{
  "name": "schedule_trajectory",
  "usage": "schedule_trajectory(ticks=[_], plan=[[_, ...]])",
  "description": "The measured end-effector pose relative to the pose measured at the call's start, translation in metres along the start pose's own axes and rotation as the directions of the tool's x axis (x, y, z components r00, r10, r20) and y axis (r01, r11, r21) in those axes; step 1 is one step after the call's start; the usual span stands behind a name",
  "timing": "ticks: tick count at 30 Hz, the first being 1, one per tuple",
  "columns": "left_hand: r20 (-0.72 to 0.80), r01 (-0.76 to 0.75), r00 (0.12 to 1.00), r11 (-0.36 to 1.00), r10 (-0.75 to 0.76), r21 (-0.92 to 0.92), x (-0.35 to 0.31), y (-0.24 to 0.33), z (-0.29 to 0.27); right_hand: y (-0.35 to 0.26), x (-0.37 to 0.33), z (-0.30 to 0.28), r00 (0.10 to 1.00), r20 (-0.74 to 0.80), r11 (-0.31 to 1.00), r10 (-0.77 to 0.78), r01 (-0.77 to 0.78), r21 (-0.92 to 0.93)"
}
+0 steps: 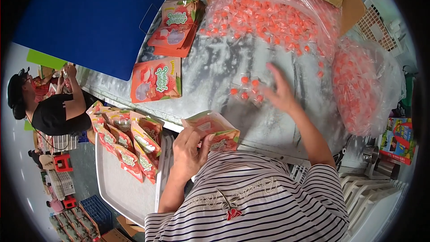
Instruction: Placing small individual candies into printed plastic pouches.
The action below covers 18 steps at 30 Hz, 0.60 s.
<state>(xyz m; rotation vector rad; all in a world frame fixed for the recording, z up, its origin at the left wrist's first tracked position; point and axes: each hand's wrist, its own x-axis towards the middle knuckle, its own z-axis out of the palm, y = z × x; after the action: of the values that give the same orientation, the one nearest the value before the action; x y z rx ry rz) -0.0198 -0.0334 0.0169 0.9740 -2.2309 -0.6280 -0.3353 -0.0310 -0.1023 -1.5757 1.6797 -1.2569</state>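
Note:
My left hand [189,149] is closed on a red and cream pouch [220,135], held near my body at the table's front edge. The pouch's upper side is spread apart. Over the metal table my right hand [283,93] is stretched out, fingers apart and slightly blurred, with nothing visible in it. Just left of its fingers lie several small clear-wrapped red candies [245,90]. Farther back, a large heap of the same candies [268,18] spills from a clear plastic liner in a carton. A flat pouch [156,79] and a banded stack of pouches [177,27] lie to the left.
A white tray [112,188] at my lower left holds several filled pouches [130,141]. A blue panel [94,13] covers the far left. At right sits a clear bag of candies [360,89]. Another person [58,107] works beyond the table's left side.

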Motion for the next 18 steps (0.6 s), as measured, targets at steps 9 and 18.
schedule_trajectory(ticks=[9, 18], plan=[[-0.028, -0.006, 1.0, 1.0, 0.006, -0.004, 0.001, 0.002, 0.002, -0.03, 0.005, 0.031, 0.976, 0.155, 0.829, -0.155, 0.214, -0.516], [-0.036, -0.015, 0.999, 1.0, 0.014, -0.01, -0.002, 0.004, 0.003, -0.019, 0.01, 0.078, 0.914, 0.116, 0.802, -0.389, 0.398, -0.446]])
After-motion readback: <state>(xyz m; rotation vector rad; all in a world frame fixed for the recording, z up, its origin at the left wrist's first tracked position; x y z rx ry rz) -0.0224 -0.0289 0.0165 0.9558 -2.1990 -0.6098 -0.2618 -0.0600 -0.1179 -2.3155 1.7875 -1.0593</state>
